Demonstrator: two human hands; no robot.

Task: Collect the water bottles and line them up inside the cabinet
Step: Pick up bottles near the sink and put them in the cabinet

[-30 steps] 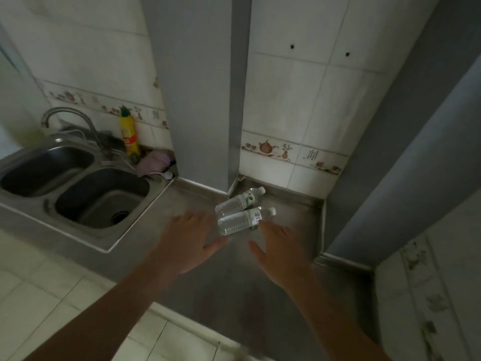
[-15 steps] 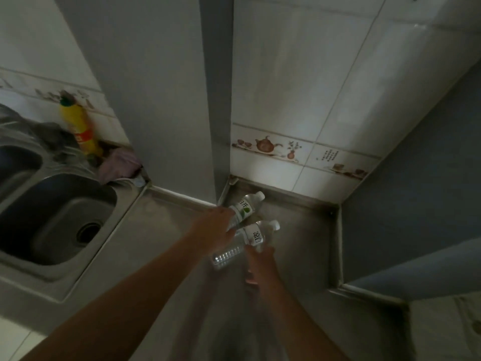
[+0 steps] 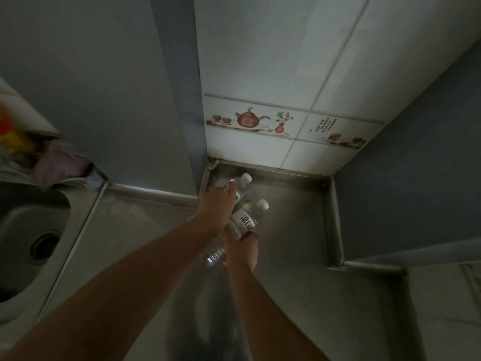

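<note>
In dim light the left hand [image 3: 217, 208] covers most of the far clear plastic water bottle [image 3: 240, 185] it grips, while the right hand [image 3: 243, 247] clasps the ribbed, white-labelled near bottle [image 3: 246, 221] over the brushed steel counter [image 3: 291, 230].

1. A dim kitchen corner with a steel counter [image 3: 291, 230].
2. White wall tiles [image 3: 273, 61] carry a teapot border [image 3: 250, 119].
3. A grey pillar [image 3: 104, 87] stands left of the tiles; a grey panel [image 3: 416, 165] stands right.
4. A steel sink [image 3: 31, 230] sits at far left.
</note>
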